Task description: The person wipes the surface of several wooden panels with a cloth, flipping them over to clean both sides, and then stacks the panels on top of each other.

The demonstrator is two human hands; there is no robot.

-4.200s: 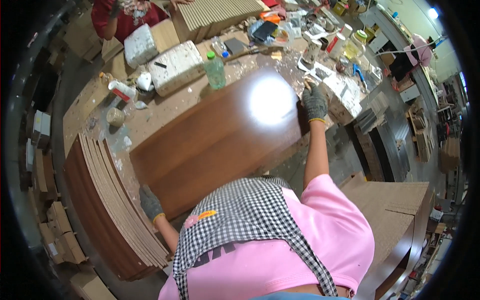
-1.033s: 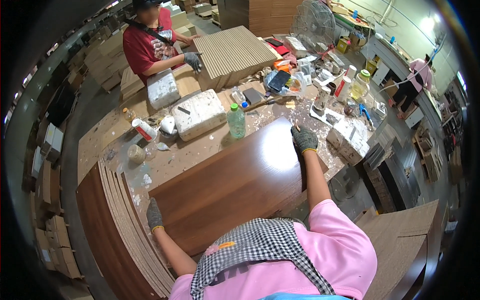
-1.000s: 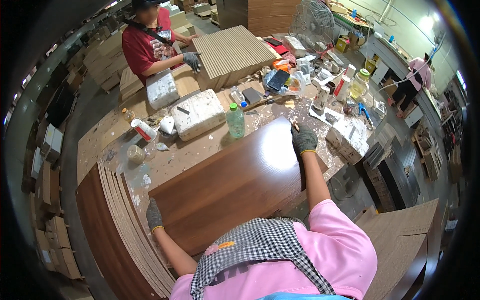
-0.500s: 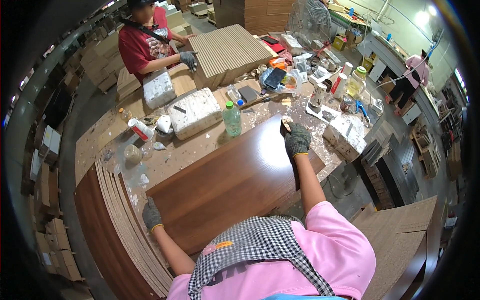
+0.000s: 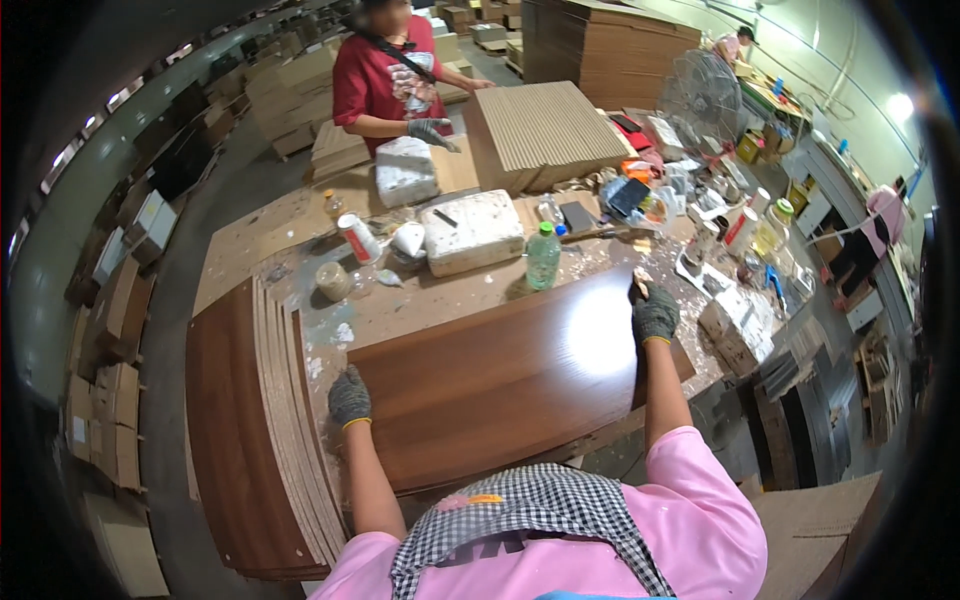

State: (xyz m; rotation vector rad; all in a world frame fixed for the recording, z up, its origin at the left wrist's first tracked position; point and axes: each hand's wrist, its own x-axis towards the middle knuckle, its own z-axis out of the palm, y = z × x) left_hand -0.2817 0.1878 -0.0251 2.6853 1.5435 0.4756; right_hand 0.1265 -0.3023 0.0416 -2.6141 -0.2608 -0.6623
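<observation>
A dark brown wood-grain panel [image 5: 480,385] lies flat on the worktable in front of me, a bright light reflected near its right end. My left hand [image 5: 350,397], in a grey knit glove, is closed on the panel's left edge. At the far right corner is my right hand [image 5: 656,315], gloved alike, its fingers closed round a small pale wad [image 5: 641,278] against the panel's edge. The wad is mostly hidden, and its material cannot be made out. Left of my left hand stands a stack of similar brown panels [image 5: 235,430] with raw chipboard edges.
Beyond the panel stand a green-capped bottle [image 5: 543,258], white-wrapped blocks [image 5: 472,235] and a red-and-white can [image 5: 358,238]. Bottles, a phone [image 5: 629,197] and another wrapped block [image 5: 737,327] crowd the right side. Across the table, a person in red [image 5: 395,90] stands beside stacked boards [image 5: 550,130].
My view has swung left, so the scene sits farther right. Both hands stay at the panel's ends. The person opposite has moved a gloved hand slightly off the stacked boards.
</observation>
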